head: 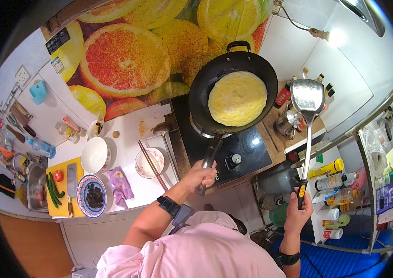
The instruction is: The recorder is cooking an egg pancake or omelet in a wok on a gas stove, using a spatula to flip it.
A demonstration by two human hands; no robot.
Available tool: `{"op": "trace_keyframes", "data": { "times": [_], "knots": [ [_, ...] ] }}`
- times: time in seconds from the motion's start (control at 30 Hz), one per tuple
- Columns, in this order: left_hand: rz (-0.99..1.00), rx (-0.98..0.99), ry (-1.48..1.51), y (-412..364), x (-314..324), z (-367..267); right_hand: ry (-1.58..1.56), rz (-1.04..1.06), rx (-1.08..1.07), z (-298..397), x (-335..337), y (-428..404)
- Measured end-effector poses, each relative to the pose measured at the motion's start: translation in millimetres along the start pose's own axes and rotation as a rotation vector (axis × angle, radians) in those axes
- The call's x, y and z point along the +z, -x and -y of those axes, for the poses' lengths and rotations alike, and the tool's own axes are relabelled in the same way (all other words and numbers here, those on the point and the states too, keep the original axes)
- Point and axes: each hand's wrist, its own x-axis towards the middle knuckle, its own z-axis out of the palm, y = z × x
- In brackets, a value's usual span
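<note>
My left hand (201,176) grips the dark handle of a black wok (201,87), which is held tilted over a black glass gas stove (252,153). A round, thin yellow egg pancake (238,99) lies in the wok. My right hand (299,205) holds the black handle of a metal wok spatula (307,95) upright, its blade raised to the right of the wok and apart from the egg.
On the left counter are a ladle (162,128), a patterned bowl with chopsticks (144,163), a white bowl (93,154), a bowl of dark food (92,196), a purple cloth (120,182) and a yellow cutting board (65,166) with a cleaver (72,179). Bottles (282,95) stand right of the stove.
</note>
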Motion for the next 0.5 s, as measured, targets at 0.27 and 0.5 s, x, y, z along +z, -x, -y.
{"op": "trace_keyframes", "data": {
  "times": [0.27, 0.5],
  "knots": [
    [-0.001, 0.005, 0.002, 0.2, -0.5, 0.1, -0.027, 0.008, 0.006, 0.4, 1.0, 0.9],
    [-0.006, 0.006, -0.015, -0.5, 1.1, -0.6, -0.016, -0.011, -0.097, -6.6, 2.7, -2.3]
  ]
}}
